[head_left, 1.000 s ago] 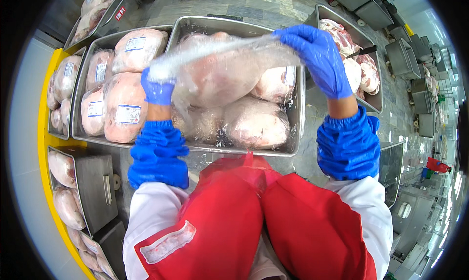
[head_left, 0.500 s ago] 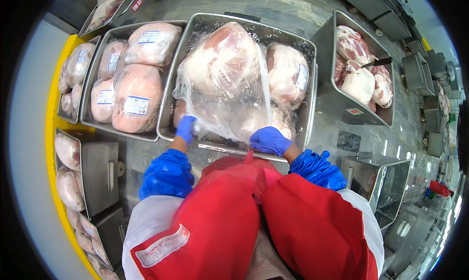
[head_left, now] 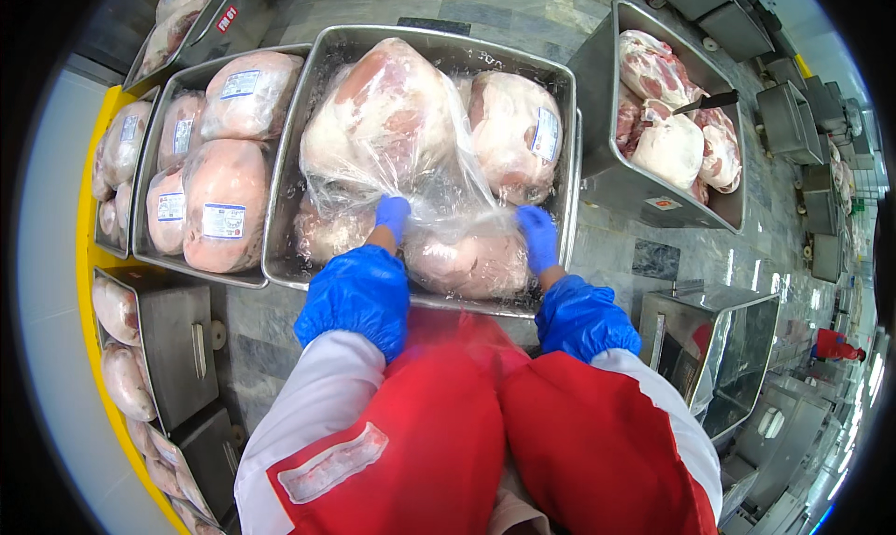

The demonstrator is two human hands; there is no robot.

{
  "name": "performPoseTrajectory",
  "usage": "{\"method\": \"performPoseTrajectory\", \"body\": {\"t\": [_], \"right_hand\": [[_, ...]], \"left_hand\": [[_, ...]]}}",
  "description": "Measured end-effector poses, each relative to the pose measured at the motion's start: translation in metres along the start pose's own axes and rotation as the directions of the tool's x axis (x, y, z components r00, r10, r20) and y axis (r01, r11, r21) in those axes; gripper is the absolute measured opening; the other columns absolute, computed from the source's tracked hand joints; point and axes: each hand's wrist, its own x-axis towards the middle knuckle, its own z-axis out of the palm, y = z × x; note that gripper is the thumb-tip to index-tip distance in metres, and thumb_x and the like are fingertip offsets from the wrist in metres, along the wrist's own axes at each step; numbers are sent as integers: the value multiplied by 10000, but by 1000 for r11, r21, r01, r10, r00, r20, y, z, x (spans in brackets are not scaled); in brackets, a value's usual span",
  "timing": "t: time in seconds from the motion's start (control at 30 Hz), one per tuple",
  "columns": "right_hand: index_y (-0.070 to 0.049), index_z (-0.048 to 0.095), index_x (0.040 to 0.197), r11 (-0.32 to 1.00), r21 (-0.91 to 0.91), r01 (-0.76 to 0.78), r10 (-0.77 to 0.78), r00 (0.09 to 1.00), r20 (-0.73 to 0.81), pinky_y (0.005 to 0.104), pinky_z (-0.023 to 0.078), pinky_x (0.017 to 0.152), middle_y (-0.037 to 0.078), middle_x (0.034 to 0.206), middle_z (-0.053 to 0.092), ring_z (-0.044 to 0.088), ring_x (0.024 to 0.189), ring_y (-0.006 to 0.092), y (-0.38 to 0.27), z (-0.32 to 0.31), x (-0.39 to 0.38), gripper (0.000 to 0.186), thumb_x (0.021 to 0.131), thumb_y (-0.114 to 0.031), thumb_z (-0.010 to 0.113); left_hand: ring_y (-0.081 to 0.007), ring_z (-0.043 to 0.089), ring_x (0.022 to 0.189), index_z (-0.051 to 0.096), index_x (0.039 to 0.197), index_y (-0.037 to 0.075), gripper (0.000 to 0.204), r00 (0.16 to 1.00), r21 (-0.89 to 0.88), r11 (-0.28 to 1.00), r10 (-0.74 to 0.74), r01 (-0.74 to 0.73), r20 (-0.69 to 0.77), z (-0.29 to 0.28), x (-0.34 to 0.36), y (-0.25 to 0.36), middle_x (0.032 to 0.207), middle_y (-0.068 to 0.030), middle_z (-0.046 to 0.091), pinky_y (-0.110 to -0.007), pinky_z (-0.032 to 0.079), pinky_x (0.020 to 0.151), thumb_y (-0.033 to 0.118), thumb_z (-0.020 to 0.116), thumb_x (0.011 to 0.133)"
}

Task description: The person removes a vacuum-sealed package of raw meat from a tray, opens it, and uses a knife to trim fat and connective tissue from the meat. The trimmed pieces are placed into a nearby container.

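Note:
A large cut of meat (head_left: 378,115) lies inside a clear plastic bag (head_left: 453,185) on top of other pieces in a metal bin (head_left: 439,38). At the bag's near end, my blue-gloved left hand (head_left: 394,219) is closed on the film, just below the meat. My right hand (head_left: 538,240), gloved too, grips the bag's right side near the bin's right wall; its fingertips are partly hidden. Between and below my hands rests another meat piece (head_left: 471,266). A wrapped, labelled meat piece (head_left: 513,129) sits at the bin's right.
To the left stands a bin (head_left: 247,279) of wrapped, labelled meat. At the right, a metal cart (head_left: 644,199) holds unwrapped cuts with a dark-handled knife (head_left: 707,102) on top. Another metal cart (head_left: 677,334) is near my right arm. A person in red (head_left: 837,345) is farther off.
Both hands have moved away from the bin's near edge, the left one also rightward. The bag's near end has been drawn back toward the large cut, uncovering the nearer meat. The view has shifted slightly.

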Motion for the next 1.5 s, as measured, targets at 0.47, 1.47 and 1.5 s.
{"method": "performPoseTrajectory", "body": {"t": [0.47,1.47,1.5], "right_hand": [[-99,476,1202,408,-442,799,-305,576,759,384,392,906,110,1209,474,465,1096,282,-101,135,54,571,654,-101,638],[-56,565,978,507,-520,687,47,581,813,435,452,660,212,786,587,573,725,378,-138,236,-18,277,724,-113,471],[-55,561,981,528,-514,676,51,579,814,435,452,656,215,785,585,572,722,380,-140,236,-32,279,725,-113,469]], "left_hand": [[-138,534,664,577,835,41,245,901,-335,935,243,-119,360,-13,-47,52,760,-30,566,-266,441,573,-53,542,611],[-230,538,600,521,778,45,108,950,-464,872,259,-153,172,-114,-9,43,676,-88,533,-343,463,557,7,460,698],[-222,529,578,516,762,50,121,970,-643,766,149,8,190,-123,-26,50,654,-78,521,-341,458,536,-18,458,680]]}}
